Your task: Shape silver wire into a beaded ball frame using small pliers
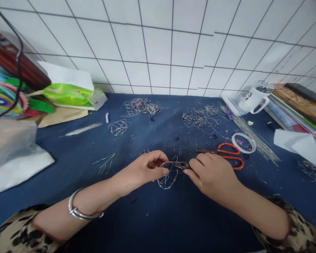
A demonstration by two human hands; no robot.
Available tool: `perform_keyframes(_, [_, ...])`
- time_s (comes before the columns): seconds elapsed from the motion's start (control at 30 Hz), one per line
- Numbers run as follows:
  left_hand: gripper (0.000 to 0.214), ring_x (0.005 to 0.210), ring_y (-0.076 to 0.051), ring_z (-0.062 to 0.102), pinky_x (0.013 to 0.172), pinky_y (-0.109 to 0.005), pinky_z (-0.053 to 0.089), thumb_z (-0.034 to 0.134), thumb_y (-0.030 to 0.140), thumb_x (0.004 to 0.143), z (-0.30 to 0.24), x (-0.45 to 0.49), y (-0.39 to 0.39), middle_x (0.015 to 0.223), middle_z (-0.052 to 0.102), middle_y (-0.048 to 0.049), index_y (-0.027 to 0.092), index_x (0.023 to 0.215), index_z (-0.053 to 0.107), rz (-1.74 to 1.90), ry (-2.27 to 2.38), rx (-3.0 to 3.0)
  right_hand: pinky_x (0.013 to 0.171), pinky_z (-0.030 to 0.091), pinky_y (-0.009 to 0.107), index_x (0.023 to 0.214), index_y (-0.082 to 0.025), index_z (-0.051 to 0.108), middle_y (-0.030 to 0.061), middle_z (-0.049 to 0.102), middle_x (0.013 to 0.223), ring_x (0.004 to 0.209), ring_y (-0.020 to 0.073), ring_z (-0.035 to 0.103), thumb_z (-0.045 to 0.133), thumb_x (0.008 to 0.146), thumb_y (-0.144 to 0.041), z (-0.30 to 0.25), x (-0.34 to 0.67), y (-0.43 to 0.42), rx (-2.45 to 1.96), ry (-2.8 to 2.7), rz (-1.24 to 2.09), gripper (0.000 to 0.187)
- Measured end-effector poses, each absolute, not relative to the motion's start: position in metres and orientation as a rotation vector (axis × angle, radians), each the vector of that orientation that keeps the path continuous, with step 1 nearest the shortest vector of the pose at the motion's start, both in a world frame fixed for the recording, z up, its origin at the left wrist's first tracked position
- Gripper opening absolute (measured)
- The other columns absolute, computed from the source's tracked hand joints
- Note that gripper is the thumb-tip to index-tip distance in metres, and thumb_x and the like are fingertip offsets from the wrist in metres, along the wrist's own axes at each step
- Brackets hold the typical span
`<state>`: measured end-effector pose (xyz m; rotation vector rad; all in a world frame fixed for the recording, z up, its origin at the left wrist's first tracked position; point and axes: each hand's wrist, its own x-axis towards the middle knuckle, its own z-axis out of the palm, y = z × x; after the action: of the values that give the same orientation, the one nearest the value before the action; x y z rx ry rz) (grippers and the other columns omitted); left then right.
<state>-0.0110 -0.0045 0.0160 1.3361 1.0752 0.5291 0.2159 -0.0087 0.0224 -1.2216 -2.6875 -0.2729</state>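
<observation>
Spotted sleeves (pixel 22 230) lie nearest, a forearm reaching in from each. Between the hands, just above the bench (pixel 147 228) or resting on it, sits a small beaded wire frame (pixel 166 180). It should be feather-light and springy, easily bent out of round by a squeeze; the beads may prove slippery. Best held, I'd judge, on bare rim wire between beads. The left grip (pixel 147 168) is pinched, thumb against fingers, on its ten o'clock edge. The right grip (pixel 216 174) is closed round pliers (pixel 183 165), whose tips meet the frame's upper edge; how hard they bite I cannot tell. Outward from the frame: cut wires (pixel 107 163) towards nine, a wire ball (pixel 119 127) between ten and eleven, a wire tangle (pixel 198 118) at one, and scissors (pixel 230 163) between two and three.
</observation>
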Motion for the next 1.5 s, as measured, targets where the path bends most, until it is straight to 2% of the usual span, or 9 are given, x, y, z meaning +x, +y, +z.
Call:
perform_keyframes(0.2, [0.016,0.063,-0.012,0.047,0.056,-0.024,0.038,0.053,0.015,0.074,0.009,-0.008,-0.009,0.075,0.051,0.0004,0.019,0.09,0.054,0.634,1.26,1.618,0.06,0.027,0.03,0.073,-0.02,0.055,0.0025,0.052,0.068,0.065,0.0159,0.046,0.041,0.088,-0.038,0.023,0.212,-0.014,-1.191,-2.7,-0.16,0.027])
perform_keyframes(0.37, [0.033,0.077,-0.016,0.055,0.066,-0.028,0.042,0.044,0.004,0.068,0.008,-0.007,-0.011,0.086,0.058,-0.0025,0.02,0.094,0.055,0.678,1.272,1.749,0.06,0.027,0.029,0.074,-0.02,0.055,0.0019,0.053,0.068,0.064,0.0154,0.046,0.039,0.089,-0.038,0.022,0.211,-0.015,-1.184,-2.714,-0.131,0.028])
perform_keyframes(0.5, [0.038,0.087,-0.016,0.057,0.079,-0.029,0.044,0.04,0.0,0.068,0.008,-0.008,-0.012,0.093,0.061,-0.0023,0.02,0.096,0.054,0.672,1.151,1.655,0.06,0.026,0.029,0.074,-0.021,0.053,0.0011,0.053,0.069,0.064,0.0157,0.046,0.038,0.089,-0.039,0.02,0.211,-0.015,-1.196,-2.727,-0.115,0.028])
perform_keyframes(0.57, [0.036,0.085,-0.016,0.059,0.074,-0.029,0.046,0.039,0.0,0.069,0.008,-0.008,-0.011,0.092,0.062,-0.0025,0.02,0.096,0.053,0.635,1.11,1.558,0.06,0.026,0.029,0.074,-0.021,0.053,0.001,0.052,0.069,0.064,0.0156,0.046,0.038,0.089,-0.039,0.019,0.211,-0.015,-1.195,-2.733,-0.103,0.028])
perform_keyframes(0.7, [0.028,0.072,-0.016,0.059,0.058,-0.026,0.048,0.04,0.004,0.072,0.007,-0.008,-0.011,0.075,0.061,-0.0016,0.018,0.091,0.054,0.531,1.061,1.354,0.06,0.026,0.029,0.074,-0.021,0.053,0.001,0.052,0.069,0.064,0.0154,0.046,0.038,0.089,-0.039,0.019,0.212,-0.014,-1.189,-2.738,-0.079,0.028])
perform_keyframes(0.8, [0.022,0.064,-0.013,0.057,0.054,-0.024,0.046,0.044,0.006,0.071,0.008,-0.007,-0.01,0.071,0.059,-0.0002,0.017,0.087,0.054,0.54,1.024,1.236,0.06,0.027,0.029,0.074,-0.021,0.053,0.0009,0.052,0.069,0.064,0.0152,0.046,0.037,0.09,-0.039,0.02,0.212,-0.014,-1.196,-2.74,-0.064,0.029])
perform_keyframes(1.13, [0.014,0.059,-0.01,0.049,0.054,-0.022,0.041,0.047,0.013,0.077,0.005,-0.01,-0.008,0.073,0.057,0.0001,0.016,0.089,0.055,0.565,1.1,1.298,0.059,0.026,0.028,0.075,-0.02,0.055,0.0007,0.052,0.068,0.064,0.0148,0.047,0.037,0.09,-0.039,0.019,0.213,-0.009,-1.22,-2.726,-0.122,0.03])
perform_keyframes(1.3, [0.014,0.056,-0.01,0.047,0.051,-0.021,0.037,0.044,0.015,0.079,0.003,-0.011,-0.006,0.062,0.055,0.0023,0.017,0.087,0.056,0.542,1.18,1.44,0.059,0.026,0.028,0.075,-0.02,0.054,0.0006,0.052,0.068,0.064,0.0148,0.047,0.037,0.09,-0.04,0.019,0.212,-0.009,-1.22,-2.735,-0.112,0.03])
perform_keyframes(1.5, [0.015,0.056,-0.011,0.05,0.052,-0.021,0.039,0.041,0.015,0.081,0.002,-0.01,-0.007,0.06,0.055,0.0025,0.018,0.09,0.053,0.524,1.169,1.467,0.06,0.026,0.028,0.076,-0.021,0.054,0.0006,0.052,0.069,0.064,0.015,0.047,0.036,0.09,-0.041,0.018,0.213,-0.011,-1.229,-2.739,-0.105,0.03])
